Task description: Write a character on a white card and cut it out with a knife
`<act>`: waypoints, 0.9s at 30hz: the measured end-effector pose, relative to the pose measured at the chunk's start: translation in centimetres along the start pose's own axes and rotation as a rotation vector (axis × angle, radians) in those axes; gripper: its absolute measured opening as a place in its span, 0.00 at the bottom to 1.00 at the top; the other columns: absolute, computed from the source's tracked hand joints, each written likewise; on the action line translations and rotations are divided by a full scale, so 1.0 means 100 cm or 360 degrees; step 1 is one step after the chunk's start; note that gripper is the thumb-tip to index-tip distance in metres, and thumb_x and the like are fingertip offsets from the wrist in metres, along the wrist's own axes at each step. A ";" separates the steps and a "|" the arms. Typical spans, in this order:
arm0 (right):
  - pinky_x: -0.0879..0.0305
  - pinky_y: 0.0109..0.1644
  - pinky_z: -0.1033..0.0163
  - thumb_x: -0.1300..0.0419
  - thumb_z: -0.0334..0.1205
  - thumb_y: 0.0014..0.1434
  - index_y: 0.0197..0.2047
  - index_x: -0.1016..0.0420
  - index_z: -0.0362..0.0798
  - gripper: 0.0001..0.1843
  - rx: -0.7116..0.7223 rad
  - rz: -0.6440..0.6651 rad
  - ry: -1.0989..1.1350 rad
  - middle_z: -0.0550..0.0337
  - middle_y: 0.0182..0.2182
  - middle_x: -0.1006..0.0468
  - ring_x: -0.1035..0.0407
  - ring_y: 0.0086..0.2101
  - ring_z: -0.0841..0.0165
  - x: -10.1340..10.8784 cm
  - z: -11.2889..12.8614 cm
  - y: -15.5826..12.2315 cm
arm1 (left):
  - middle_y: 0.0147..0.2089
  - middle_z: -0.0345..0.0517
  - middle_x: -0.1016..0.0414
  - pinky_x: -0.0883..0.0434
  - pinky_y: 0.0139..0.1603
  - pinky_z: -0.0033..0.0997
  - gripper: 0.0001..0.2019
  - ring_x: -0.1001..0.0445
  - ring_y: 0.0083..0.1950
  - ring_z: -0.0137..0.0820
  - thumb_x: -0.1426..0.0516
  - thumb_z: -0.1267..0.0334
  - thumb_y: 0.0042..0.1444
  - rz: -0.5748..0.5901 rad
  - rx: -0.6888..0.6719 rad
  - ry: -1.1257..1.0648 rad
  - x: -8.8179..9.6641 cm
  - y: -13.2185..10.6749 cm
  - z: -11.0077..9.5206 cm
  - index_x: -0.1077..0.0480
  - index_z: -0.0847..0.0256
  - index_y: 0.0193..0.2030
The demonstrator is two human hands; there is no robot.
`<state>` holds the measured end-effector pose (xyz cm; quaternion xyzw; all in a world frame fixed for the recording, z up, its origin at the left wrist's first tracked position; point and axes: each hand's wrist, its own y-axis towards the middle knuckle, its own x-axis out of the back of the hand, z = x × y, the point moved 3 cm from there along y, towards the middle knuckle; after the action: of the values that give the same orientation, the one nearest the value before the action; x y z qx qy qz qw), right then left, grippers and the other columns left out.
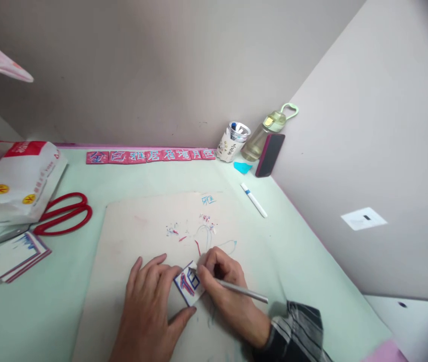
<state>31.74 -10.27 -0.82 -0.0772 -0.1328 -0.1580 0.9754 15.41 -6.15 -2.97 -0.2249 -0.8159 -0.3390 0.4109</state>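
Note:
My left hand point(149, 306) lies flat on a beige mat point(138, 236), fingers spread, pinning down a small white card point(188, 285) that bears red and blue strokes. My right hand point(225, 291) is closed around a thin silver pen point(242, 290); its tip rests on the card's upper right edge. A striped dark sleeve point(297, 332) covers my right forearm. The mat carries scattered red and blue scribbles above my hands.
Red scissors point(65, 213), a white and red plastic bag point(14, 181) and a stack of cards point(14, 256) lie at the left. A row of pink lettered cards point(149, 156), a pen cup point(232, 141), a bottle point(262, 133), an eraser block point(270, 154) and a white marker point(253, 199) sit at the back.

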 end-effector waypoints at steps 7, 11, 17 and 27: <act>0.47 0.30 0.64 0.44 0.37 0.61 0.25 0.44 0.50 0.15 -0.0030 0.0008 -0.0097 0.66 0.24 0.36 0.44 0.26 0.71 0.001 0.005 0.002 | 0.45 0.48 0.25 0.47 0.64 0.56 0.23 0.29 0.54 0.49 0.37 0.60 0.50 -0.0011 -0.0067 0.0039 0.000 0.002 0.002 0.37 0.58 0.52; 0.47 0.29 0.64 0.44 0.37 0.60 0.25 0.44 0.51 0.14 -0.0055 0.0007 -0.0079 0.66 0.23 0.37 0.44 0.26 0.71 0.003 0.010 0.003 | 0.45 0.48 0.25 0.47 0.64 0.55 0.24 0.29 0.54 0.50 0.37 0.59 0.49 0.0005 -0.0083 0.0044 0.000 0.003 0.003 0.37 0.59 0.52; 0.48 0.28 0.65 0.45 0.36 0.60 0.25 0.44 0.51 0.14 -0.0027 0.0044 -0.0156 0.67 0.22 0.39 0.46 0.25 0.72 0.002 0.012 0.004 | 0.44 0.46 0.24 0.48 0.65 0.54 0.23 0.29 0.54 0.49 0.36 0.57 0.50 0.0014 -0.0073 0.0030 -0.001 0.002 0.005 0.36 0.57 0.52; 0.49 0.27 0.65 0.45 0.35 0.60 0.25 0.45 0.50 0.15 0.0004 0.0050 -0.0183 0.68 0.22 0.40 0.47 0.24 0.72 0.002 0.014 0.003 | 0.45 0.46 0.23 0.47 0.66 0.53 0.21 0.28 0.54 0.48 0.39 0.54 0.53 -0.0031 -0.0059 0.0022 -0.001 0.000 0.007 0.36 0.57 0.51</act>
<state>31.64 -9.78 0.53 -0.0871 -0.1877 -0.1378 0.9686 15.08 -5.62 -3.42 -0.2222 -0.8088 -0.3594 0.4090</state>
